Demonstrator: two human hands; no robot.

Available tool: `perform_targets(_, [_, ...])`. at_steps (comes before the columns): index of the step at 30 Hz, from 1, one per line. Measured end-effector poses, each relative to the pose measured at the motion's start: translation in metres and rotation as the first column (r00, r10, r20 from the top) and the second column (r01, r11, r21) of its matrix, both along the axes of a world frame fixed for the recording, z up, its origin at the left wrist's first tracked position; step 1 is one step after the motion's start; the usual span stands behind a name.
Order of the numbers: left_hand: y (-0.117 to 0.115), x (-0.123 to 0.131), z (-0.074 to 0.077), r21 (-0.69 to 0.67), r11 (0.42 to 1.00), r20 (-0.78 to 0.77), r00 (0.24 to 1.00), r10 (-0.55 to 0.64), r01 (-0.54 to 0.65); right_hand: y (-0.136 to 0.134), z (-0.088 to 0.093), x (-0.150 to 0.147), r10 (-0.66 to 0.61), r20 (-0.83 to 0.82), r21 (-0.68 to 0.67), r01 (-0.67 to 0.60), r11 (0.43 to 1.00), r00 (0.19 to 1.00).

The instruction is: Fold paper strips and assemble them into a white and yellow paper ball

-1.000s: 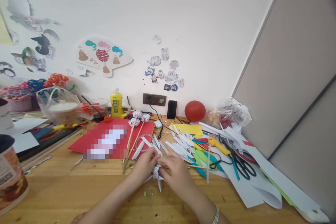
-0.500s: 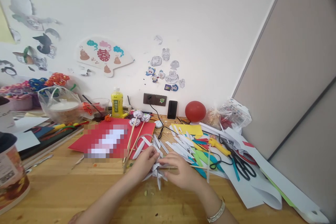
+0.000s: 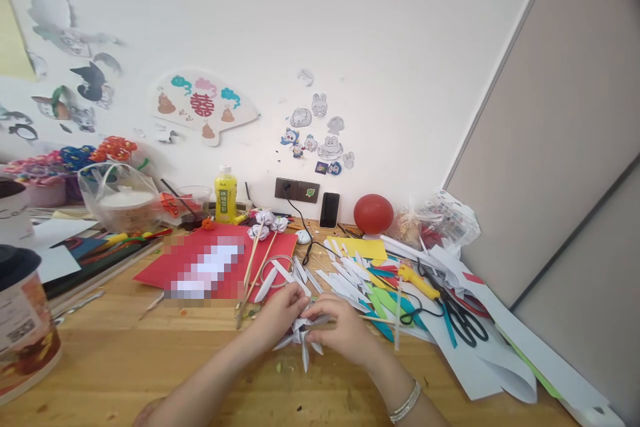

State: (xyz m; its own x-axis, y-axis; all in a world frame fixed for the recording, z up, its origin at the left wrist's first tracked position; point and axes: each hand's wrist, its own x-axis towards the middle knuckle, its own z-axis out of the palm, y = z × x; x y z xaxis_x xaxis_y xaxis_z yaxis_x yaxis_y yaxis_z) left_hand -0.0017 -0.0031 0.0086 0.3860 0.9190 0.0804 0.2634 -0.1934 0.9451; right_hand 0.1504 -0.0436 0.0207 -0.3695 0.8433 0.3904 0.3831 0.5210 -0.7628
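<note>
A white folded-paper flower [image 3: 303, 341] with pointed petals hangs between my two hands, just over the wooden table [image 3: 225, 373]. My left hand [image 3: 284, 312] is closed on its upper left side, thumb and fingers pinched together. My right hand [image 3: 337, 328] grips the flower's right side with bent fingers. A thin wooden stick [image 3: 373, 319] runs out to the right from behind my right hand; its other end is hidden. Loose white paper strips [image 3: 345, 283] lie just beyond the hands. Finished-looking paper flowers on sticks [image 3: 260, 232] rest on a red sheet [image 3: 160, 267] to the left.
At the right lie a yellow glue gun [image 3: 419, 281], black-handled scissors [image 3: 465, 323] and curled white paper [image 3: 505, 367]. A red balloon [image 3: 373, 214], a phone [image 3: 329, 210] and a yellow bottle [image 3: 226, 197] stand along the wall. A large paper cup [image 3: 27, 320] is at the near left.
My right hand has shifted slightly left and its fingers have come down onto the flower's right side. The flower sits a little lower. The camera view has moved slightly.
</note>
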Motion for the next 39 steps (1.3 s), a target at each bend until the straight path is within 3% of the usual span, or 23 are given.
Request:
perform_targets(10, [0.001,0.001,-0.002,0.08,0.992,-0.008,0.995,0.098,-0.097,-0.004,-0.001,-0.004,-0.021,0.046,0.132,0.014,0.991,0.999])
perform_targets(16, [0.002,0.0,-0.001,0.095,0.989,0.033,0.993,0.113,-0.116,-0.002,0.009,0.005,-0.004,0.057,0.088,-0.001,0.996,0.998])
perform_targets(24, [0.007,-0.003,0.0,0.12,0.975,0.101,0.979,0.177,-0.189,-0.009,0.015,0.001,-0.016,0.116,0.191,-0.007,0.982,0.993])
perform_targets(34, [0.006,-0.004,0.003,0.104,0.975,0.173,0.969,0.178,-0.198,-0.01,0.02,0.007,0.004,0.157,0.167,-0.03,0.985,0.988])
perform_targets(37, [0.007,-0.004,0.004,0.063,0.98,0.204,0.964,0.173,-0.19,-0.003,0.013,0.007,-0.056,0.015,0.12,0.054,0.991,0.998])
perform_targets(39, [0.007,-0.003,0.004,0.032,0.984,0.228,0.96,0.162,-0.173,0.005,0.005,0.005,-0.176,-0.185,-0.004,0.178,0.984,0.967])
